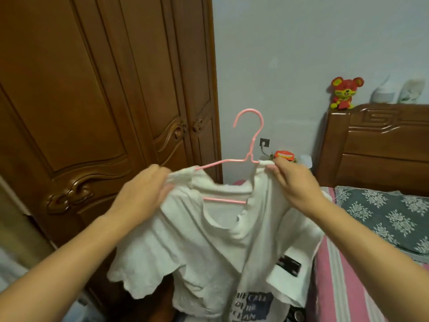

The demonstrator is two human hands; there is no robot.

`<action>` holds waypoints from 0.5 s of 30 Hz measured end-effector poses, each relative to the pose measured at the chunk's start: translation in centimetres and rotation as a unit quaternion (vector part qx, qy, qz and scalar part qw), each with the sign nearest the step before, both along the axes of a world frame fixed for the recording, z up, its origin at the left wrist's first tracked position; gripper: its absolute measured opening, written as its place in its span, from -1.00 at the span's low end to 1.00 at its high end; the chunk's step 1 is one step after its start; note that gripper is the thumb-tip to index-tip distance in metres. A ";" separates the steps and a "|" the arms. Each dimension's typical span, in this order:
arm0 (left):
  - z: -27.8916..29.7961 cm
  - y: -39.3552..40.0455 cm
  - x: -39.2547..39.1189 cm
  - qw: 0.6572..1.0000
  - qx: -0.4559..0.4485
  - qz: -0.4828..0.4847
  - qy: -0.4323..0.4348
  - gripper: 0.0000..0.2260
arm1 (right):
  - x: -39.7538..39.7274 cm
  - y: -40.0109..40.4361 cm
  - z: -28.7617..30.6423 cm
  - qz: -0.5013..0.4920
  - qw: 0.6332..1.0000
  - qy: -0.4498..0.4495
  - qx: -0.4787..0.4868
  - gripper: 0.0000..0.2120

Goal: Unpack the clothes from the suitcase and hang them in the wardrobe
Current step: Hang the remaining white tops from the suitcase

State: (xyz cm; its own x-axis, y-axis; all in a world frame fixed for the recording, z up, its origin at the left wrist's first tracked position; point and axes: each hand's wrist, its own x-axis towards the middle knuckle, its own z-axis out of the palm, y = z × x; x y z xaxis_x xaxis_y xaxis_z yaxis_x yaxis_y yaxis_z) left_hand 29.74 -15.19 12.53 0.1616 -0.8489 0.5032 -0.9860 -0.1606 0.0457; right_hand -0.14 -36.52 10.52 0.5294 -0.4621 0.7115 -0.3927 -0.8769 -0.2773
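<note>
Wardrobe doors of carved dark-brown wood (97,108) fill the left and far side of the view, both closed. To the right stands a bed with a matching carved wooden headboard (376,145), a pink-and-white striped sheet (343,275) and a grey pillow with a white flower pattern (390,212). A pale wall (278,54) runs between wardrobe and bed, with a dark socket plate (264,142) low on it.

In the middle, held up near the camera, hangs a white short-sleeved T-shirt with a blue printed text block (220,247), its collar draped over a thin pink wire hanger (249,145) whose hook stands upright above the fabric. The left hand (141,194) grips the shirt's left shoulder with its fingers curled round the bunched cloth at the hanger's left arm. The right hand (294,182) pinches the shirt's right shoulder between thumb and fingertips, right at the hanger's right arm.

On top of the headboard sits a small red-and-yellow plush mouse toy (344,92), with two whitish objects just to its right, too blurred to identify.
</note>
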 end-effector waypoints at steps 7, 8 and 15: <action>1.8 2.7 3.2 0.990 -0.091 0.058 0.085 -0.78 | 0.1 -0.6 0.6 0.041 0.999 0.023 0.005 -0.36; 2.6 2.0 1.1 0.995 -0.064 0.011 0.075 -0.72 | 0.7 -0.3 0.7 0.047 0.998 0.031 -0.001 -0.40; 1.0 -0.9 -1.4 0.998 0.050 -0.016 -0.025 -0.74 | -0.3 -0.6 0.2 0.035 0.999 -0.033 0.025 -0.51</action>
